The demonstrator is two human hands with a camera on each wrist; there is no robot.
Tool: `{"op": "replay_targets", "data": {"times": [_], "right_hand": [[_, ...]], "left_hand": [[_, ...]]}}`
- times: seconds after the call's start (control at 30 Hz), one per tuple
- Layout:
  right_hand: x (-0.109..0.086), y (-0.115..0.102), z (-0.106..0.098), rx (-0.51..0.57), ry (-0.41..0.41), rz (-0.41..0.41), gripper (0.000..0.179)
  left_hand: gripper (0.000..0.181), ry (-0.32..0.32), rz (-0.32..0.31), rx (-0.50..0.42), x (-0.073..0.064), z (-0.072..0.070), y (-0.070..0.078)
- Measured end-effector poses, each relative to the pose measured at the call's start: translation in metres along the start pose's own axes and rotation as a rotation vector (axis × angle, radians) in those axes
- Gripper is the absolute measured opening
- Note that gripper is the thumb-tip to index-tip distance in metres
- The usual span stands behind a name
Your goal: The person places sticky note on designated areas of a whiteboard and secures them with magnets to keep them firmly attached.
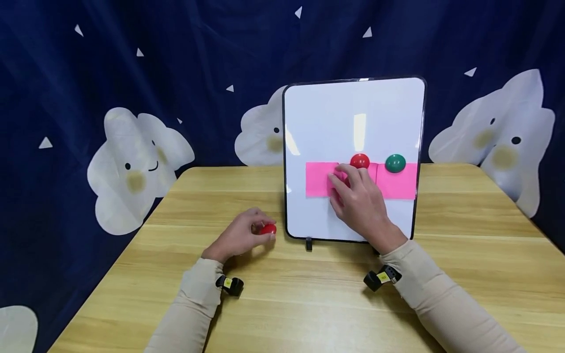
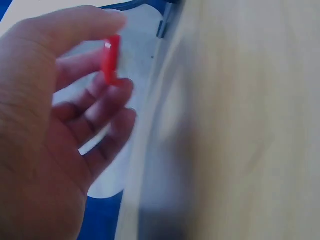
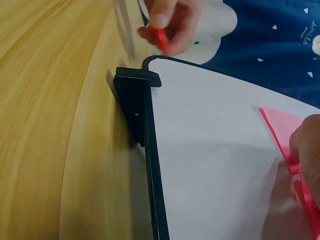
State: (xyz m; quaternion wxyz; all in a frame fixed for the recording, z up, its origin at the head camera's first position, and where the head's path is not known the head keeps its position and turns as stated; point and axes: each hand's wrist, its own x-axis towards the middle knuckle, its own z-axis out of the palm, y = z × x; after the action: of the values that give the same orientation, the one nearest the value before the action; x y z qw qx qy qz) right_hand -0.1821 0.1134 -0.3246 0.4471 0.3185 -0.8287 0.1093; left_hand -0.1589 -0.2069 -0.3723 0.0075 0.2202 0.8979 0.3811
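Observation:
My left hand (image 1: 243,233) pinches a round red magnet (image 1: 268,229) between thumb and fingertips, low over the table left of the whiteboard (image 1: 322,117). Edge-on, the same magnet (image 2: 111,60) shows in the left wrist view. My right hand (image 1: 359,198) touches the row of pink paper notes (image 1: 319,179) on the board, its fingertips around the overlap of the left and middle notes. It hides much of the middle note. Above it sits another red magnet (image 1: 360,161). A green magnet (image 1: 395,163) lies at the top edge of the right note (image 1: 397,185).
The whiteboard stands upright on the wooden table (image 1: 287,304) on black feet, one foot (image 1: 309,243) showing at its lower left. Behind hangs a dark blue curtain (image 1: 212,59) with white clouds. Each wrist wears a small black camera (image 1: 230,284).

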Motion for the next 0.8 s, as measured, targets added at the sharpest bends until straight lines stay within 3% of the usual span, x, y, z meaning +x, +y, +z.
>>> {"op": "replay_targets", "data": {"times": [0.2,0.47,0.8], "right_hand": [[0.000,0.002,-0.002,0.015,-0.003,0.002,0.053],[-0.002,0.003,0.002,0.027,0.000,-0.005,0.053],[-0.003,0.003,0.002,0.017,0.015,-0.017,0.053]], "left_hand": [[0.033,0.133,0.136,-0.053,0.007,-0.006,0.014],[0.032,0.232,0.257,-0.079,0.023,-0.006,0.043],[0.034,0.391,0.449,0.045,0.053,0.005,0.078]]}}
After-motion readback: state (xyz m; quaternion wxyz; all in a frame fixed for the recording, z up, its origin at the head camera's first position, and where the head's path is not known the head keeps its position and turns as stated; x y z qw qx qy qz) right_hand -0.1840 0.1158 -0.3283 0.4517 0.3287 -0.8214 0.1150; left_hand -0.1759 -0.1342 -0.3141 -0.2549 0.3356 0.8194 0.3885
